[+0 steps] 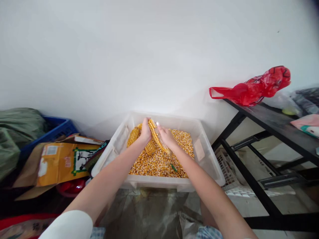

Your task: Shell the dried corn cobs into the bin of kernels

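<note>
Over the tub, my left hand (146,131) closes around the upper end of a yellow corn cob (155,133). My right hand (166,135) grips the same cob from its right side, with the thumb near the top. A pale strip along the cob's right side looks bare of kernels. Loose corn kernels (159,166) spread across the bottom of the translucent plastic tub (206,159). Another cob (150,148) rests on them just below my left hand, and one more cob (133,136) lies at the tub's left. My fingertips are partly hidden behind the cob.
A small green stick-like item (175,168) lies among the kernels. Left of the tub are a flattened yellow cardboard box (59,161) and a blue crate (57,131). A black-framed table (281,122) with a red plastic bag (256,88) stands right. A white wall rises behind.
</note>
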A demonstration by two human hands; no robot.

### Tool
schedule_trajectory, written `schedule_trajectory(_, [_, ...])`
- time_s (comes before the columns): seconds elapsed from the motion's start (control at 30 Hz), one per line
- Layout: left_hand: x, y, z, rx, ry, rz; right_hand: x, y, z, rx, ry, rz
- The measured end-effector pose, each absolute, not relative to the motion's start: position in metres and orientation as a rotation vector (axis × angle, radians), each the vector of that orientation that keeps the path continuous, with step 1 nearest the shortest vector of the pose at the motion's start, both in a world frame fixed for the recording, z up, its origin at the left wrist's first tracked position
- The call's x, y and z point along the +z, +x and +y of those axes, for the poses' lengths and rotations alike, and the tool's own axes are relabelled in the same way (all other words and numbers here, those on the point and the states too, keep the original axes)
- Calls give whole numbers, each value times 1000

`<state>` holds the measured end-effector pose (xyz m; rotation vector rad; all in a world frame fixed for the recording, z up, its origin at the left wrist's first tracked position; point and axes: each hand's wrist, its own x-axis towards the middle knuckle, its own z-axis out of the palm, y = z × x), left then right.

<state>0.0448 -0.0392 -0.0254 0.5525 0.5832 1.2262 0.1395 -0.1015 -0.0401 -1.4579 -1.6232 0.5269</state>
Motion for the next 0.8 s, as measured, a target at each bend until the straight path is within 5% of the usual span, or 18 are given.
schedule_trajectory(0.5, [-26, 46, -39, 1162, 592, 605, -38, 141, -103, 558, -1459, -1653])
schedule_trajectory(0.8, [-40, 54, -45, 1350, 1128, 686, -43, 128, -108, 477, -1530, -1525])
